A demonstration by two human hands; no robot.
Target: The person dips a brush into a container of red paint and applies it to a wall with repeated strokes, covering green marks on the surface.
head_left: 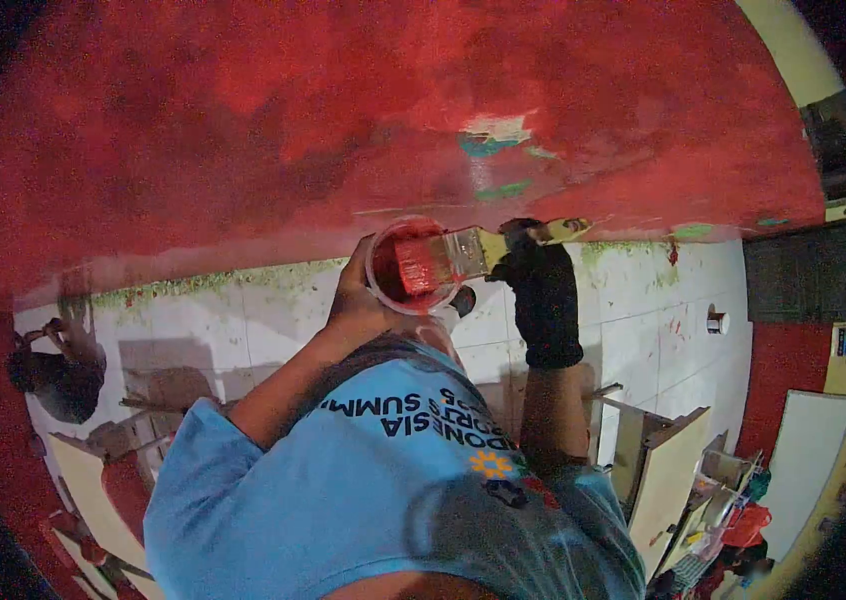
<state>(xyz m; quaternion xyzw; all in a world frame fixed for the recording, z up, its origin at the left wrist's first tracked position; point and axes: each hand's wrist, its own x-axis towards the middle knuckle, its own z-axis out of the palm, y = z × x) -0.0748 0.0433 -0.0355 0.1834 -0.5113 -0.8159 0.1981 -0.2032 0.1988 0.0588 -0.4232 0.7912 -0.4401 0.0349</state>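
Observation:
My left hand (pixel 351 297) is bare and wraps around a small clear plastic cup (pixel 411 268) holding red paint. My right hand (pixel 541 285), in a black glove, grips the yellow handle of a flat paintbrush (pixel 470 251). The brush lies across the cup's rim with its red-stained bristles inside the cup. Both hands are raised in front of a red-painted wall (pixel 323 120), just above my blue printed shirt (pixel 383 480).
White and green patches (pixel 498 135) show through the red wall. A white tiled floor (pixel 643 330) with red spatters carries a small can (pixel 716 322). Wooden furniture (pixel 665 470) stands at the lower right. Another person (pixel 58 370) crouches at the left.

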